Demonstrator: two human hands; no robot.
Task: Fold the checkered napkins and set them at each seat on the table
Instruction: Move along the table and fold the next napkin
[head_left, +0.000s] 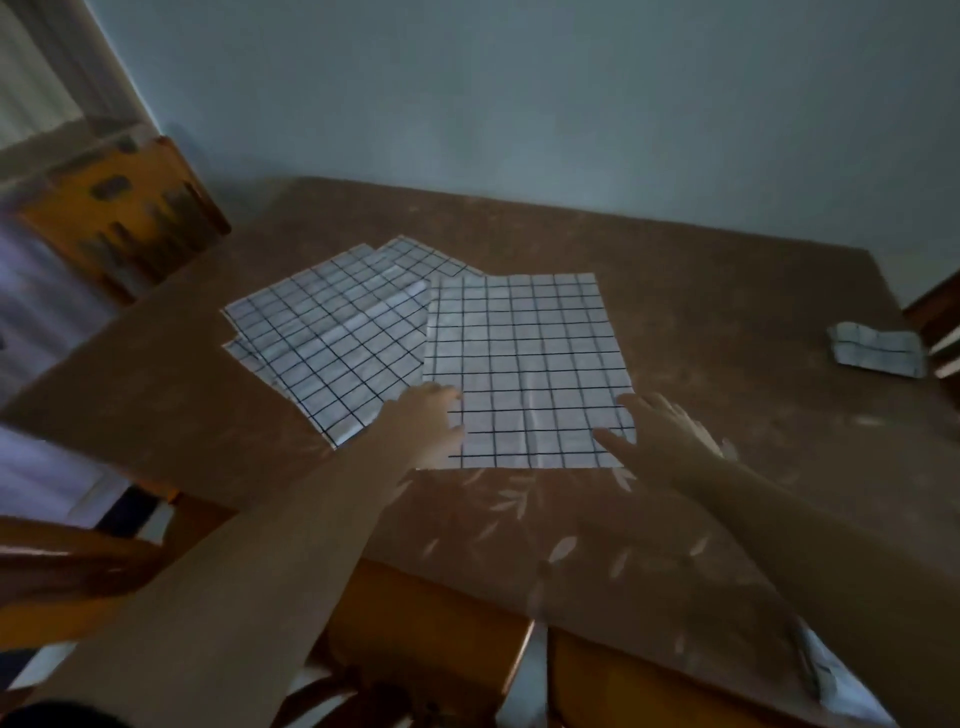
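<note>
We have one checkered napkin (524, 358) spread flat and square to us near the front of the table (727, 291), pulled clear of the others, which we judge makes it the one about to be folded. Our left hand (434, 428) lies on its near left corner and our right hand (660, 431) on its near right corner. Both look flat, with fingers extended on the cloth and the right thumb pointing inward. We judge they are smoothing or pinning the near edge before a fold. Motion blur keeps us from saying whether any fingertip has slipped under the hem.

Just left of it, its edge tucked under ours, sits a loose fan of unfolded napkins (337, 338), skewed against one another. We can make out at least three layers, but not the exact count.

Well apart, at the far right edge of the table, lies a folded napkin (878, 353), small and rumpled, beside what seems to be a chair there. We take it as one seat already served.

At the lower right something pale and checkered (826, 675) hangs at the table's corner. It is partly cut off, and we cannot tell whether it is another napkin.

A wooden chair (124, 208) stands at the far left, blurred, and another chair's back (426, 623) shows below our arms.
</note>
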